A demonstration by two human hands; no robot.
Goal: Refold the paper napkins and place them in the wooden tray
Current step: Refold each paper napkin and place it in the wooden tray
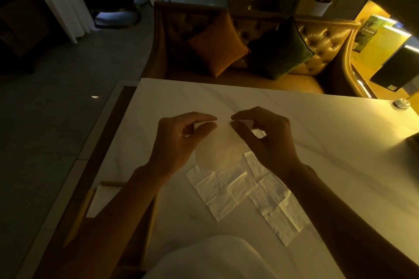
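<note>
worktop [328, 142]: white, dim room
fingers: left hand [176, 142], right hand [272, 142] pinched napkin [217, 147] edge
risk: thin paper could tear if tugged

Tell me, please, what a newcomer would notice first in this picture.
First the two hands in the middle: the left hand and the right hand each pinch the top edge of a pale napkin above the white table. Nearer the person, creased unfolded napkins lie flat. Beyond the table, an orange cushion and a green cushion sit on a sofa.
</note>
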